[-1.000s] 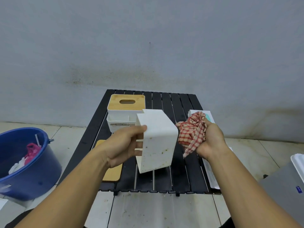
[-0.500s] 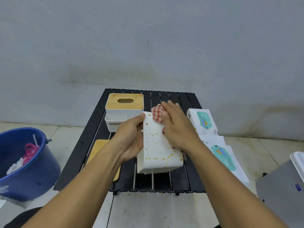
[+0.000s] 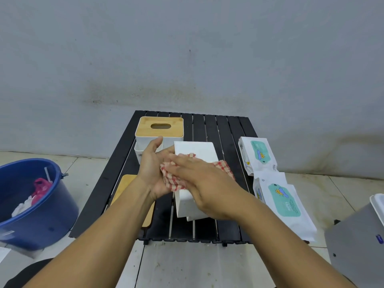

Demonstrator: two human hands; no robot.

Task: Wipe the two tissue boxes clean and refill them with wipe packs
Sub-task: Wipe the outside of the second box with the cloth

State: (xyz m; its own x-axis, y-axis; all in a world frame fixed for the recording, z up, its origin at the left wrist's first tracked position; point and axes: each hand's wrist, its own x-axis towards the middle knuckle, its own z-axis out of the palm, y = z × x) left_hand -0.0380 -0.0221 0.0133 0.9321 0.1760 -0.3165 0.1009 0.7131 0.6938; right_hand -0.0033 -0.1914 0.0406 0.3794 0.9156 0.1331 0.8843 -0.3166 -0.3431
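Tissue box kept on its side near the table's front centre, one white face turned up for wiping. Checked cloth pressed flat on that face by right hand, fingers straight, nothing clasped. Box braced against the push by left hand; its finger curl blurred, grip not determinable. Wipe packs laid ready along right edge
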